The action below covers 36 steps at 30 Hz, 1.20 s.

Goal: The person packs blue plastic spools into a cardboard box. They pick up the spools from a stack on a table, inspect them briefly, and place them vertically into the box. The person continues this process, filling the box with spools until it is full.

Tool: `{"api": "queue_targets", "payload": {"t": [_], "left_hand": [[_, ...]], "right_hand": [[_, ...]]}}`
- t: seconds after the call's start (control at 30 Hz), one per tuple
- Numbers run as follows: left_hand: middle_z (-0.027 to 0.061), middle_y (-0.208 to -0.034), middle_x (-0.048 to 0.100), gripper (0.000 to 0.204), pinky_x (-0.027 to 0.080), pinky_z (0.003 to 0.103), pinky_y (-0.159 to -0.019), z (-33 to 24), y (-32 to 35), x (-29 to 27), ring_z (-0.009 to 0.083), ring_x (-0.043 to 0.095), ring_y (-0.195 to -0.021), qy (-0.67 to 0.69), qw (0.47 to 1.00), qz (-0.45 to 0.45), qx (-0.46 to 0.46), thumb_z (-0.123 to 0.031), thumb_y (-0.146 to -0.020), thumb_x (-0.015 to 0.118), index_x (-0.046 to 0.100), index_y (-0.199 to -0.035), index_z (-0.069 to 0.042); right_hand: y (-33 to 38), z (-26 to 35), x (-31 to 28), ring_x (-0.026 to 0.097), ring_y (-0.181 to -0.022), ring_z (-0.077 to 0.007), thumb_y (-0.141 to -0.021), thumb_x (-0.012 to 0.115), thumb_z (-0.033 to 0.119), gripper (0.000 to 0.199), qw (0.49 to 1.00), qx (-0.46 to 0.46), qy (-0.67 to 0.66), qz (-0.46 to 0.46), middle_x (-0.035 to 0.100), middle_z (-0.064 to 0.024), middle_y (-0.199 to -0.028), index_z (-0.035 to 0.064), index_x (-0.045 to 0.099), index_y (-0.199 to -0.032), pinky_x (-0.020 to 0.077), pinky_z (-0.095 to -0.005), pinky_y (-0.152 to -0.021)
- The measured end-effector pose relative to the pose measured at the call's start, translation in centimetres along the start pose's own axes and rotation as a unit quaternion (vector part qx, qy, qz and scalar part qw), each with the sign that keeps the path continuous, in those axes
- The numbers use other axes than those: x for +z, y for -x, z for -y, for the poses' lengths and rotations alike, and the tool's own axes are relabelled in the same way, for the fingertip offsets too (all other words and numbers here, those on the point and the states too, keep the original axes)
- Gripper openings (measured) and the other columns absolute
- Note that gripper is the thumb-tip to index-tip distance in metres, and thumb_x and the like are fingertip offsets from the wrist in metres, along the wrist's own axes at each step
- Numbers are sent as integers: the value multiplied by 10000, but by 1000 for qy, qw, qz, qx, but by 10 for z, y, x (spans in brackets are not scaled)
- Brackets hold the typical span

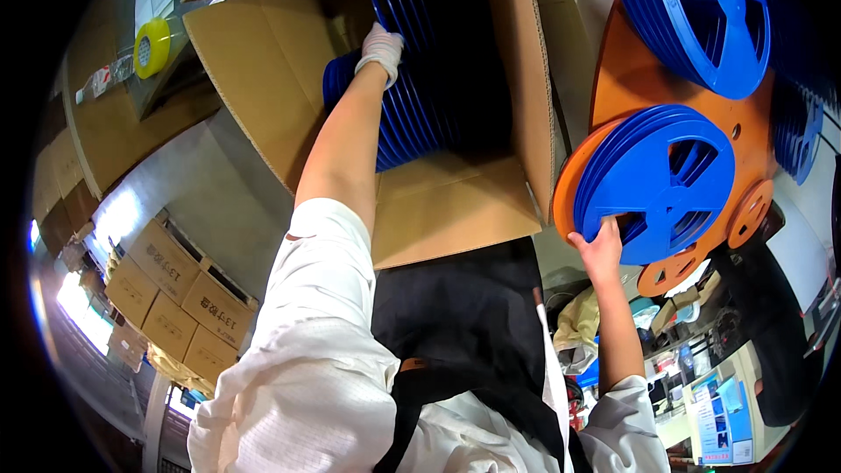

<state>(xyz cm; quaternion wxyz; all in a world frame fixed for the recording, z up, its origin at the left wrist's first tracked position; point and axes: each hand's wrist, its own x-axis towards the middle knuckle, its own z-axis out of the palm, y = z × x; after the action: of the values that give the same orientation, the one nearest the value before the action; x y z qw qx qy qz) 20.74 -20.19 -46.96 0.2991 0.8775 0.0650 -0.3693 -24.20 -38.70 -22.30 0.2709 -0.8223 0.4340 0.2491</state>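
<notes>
Reaching both ways at once, I had things spread across my view from left to right. One clear bottle (103, 79) lay beside one yellow tape roll (151, 48), and below them I counted five sealed cartons (173, 326), stacked flat face on flat face, I suppose to keep the pile steady. Next came one open box (254, 66), its flaps folded outward, presumably so that my arm could get in. Inside, my gloved left hand (382, 48) lay over the edges of the blue reels (412, 127), its fingers curled; I could not tell how tightly it gripped. Those reels stood on edge in two groups, probably because round rims pack closely that way; too many sank into shadow to count.

Farther right, my right hand (604, 250) clasped the lower left rim of the near reel stack (670, 188), thumb outside and fingers at a window opening, which I judged the easiest hold on so smooth a disc. I made out about four rims there. Behind rose one orange panel (626, 83), with one upper reel stack (714, 13) of perhaps five before it, two small orange discs (749, 213) low down, and more dark blue reels (799, 140), uncountable, at the far right.
</notes>
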Motion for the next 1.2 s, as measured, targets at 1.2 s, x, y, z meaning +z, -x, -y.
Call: {"api": "queue_targets", "payload": {"t": [1.2], "left_hand": [[276, -1300, 545, 675, 483, 412, -943, 46, 404, -128, 377, 595, -1141, 42, 987, 83, 132, -274, -886, 624, 335, -1473, -103]], "right_hand": [[15, 31, -43, 566, -1122, -395, -728, 755, 210, 654, 1000, -15, -17, -20, 571, -237, -1247, 4, 495, -1292, 459, -429, -963]]}}
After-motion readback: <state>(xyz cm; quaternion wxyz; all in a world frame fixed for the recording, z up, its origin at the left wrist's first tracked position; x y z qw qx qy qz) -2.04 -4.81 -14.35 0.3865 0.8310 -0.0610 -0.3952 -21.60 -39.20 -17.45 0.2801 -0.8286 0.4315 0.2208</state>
